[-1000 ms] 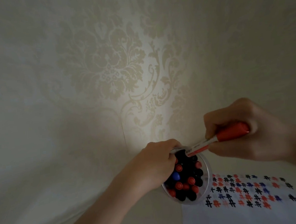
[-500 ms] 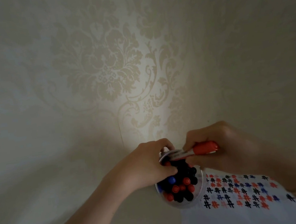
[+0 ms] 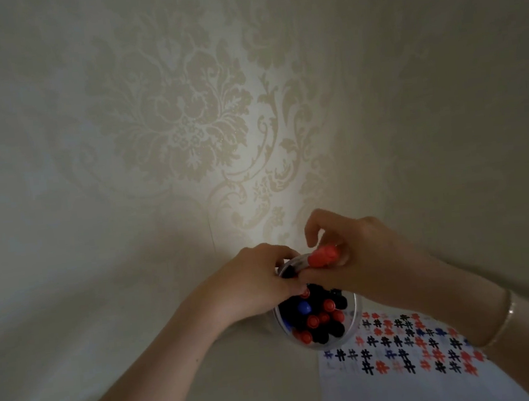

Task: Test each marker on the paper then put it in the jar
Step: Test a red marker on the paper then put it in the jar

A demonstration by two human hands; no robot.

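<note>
A clear round jar [image 3: 354, 321] stands just left of the paper, packed with several upright markers with red, black and blue caps [image 3: 313, 320]. My left hand [image 3: 252, 285] grips the jar's far left rim with curled fingers. My right hand [image 3: 355, 256] holds a red-capped marker [image 3: 323, 256] over the jar's far rim, pinched between thumb and fingers, with its pale barrel pointing left toward my left hand. The white paper [image 3: 404, 387] at lower right carries rows of red, black and blue hash marks.
A pale tabletop runs under my arms up to a wall with cream damask wallpaper [image 3: 185, 127] right behind the jar. A thin bracelet [image 3: 504, 322] sits on my right wrist. The scene is dim.
My right hand has carried the red marker leftward and down, from beside the jar to directly over its far rim, meeting my left hand. The view has shifted slightly.
</note>
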